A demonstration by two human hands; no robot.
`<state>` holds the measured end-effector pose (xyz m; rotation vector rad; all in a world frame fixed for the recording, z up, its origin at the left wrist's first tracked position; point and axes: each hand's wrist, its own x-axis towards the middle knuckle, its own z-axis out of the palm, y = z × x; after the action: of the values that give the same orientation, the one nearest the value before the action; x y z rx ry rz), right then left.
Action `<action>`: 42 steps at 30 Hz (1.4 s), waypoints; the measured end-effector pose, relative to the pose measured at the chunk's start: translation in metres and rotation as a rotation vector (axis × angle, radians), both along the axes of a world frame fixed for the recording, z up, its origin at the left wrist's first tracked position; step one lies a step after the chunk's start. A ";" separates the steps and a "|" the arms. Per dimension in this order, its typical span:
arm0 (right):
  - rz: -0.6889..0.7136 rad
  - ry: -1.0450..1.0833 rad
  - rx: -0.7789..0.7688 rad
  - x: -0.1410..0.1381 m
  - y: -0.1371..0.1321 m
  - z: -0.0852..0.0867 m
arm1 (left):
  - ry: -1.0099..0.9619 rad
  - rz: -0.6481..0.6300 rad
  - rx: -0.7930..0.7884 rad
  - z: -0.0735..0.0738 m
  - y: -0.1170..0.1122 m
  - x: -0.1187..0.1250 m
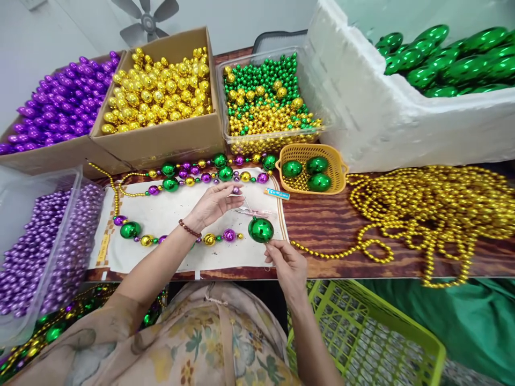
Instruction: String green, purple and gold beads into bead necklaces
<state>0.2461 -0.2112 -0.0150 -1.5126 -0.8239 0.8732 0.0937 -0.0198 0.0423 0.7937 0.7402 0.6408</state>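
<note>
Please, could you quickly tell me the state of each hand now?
Left hand: closed, pinching a small shiny purple round bead.
Right hand: closed, pinching at the lower edge of a large shiny green ball.

the large ball (260, 230) is green, the beaded garland (229, 235) mixes purple, green and gold, the cloth (161, 214) is white with brown checks along its edge, the counter (314, 217) streaked reddish brown, the small basket (306, 150) yellow-orange, and the blouse (193, 338) beige with a green, yellow and brown floral print.

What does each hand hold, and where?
The right hand holds a big shiny green ball by its lower edge; the left hand, a shiny purple bead, grip unclear.
</note>
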 end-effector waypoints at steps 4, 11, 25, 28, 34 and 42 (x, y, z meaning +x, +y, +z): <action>0.059 -0.071 0.016 0.001 -0.001 0.010 | -0.094 0.069 -0.084 0.008 -0.011 0.003; 0.043 -0.090 -0.004 -0.001 -0.004 0.010 | -0.130 0.175 -0.167 0.007 -0.015 0.011; -0.039 -0.003 -0.037 -0.007 -0.005 0.006 | -0.088 0.210 -0.086 0.007 -0.021 0.016; -0.067 0.055 -0.056 -0.008 -0.002 0.003 | -0.066 0.192 -0.015 0.005 -0.025 0.019; -0.052 0.265 -0.007 -0.009 0.015 -0.009 | 0.015 -0.014 0.120 -0.003 -0.045 0.029; 0.015 0.330 0.022 0.008 0.017 -0.035 | 0.223 0.131 0.565 0.017 0.024 0.050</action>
<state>0.2544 -0.1942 -0.0499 -1.2982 -0.6011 1.0863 0.1441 0.0045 0.0593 1.3590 0.8284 0.9070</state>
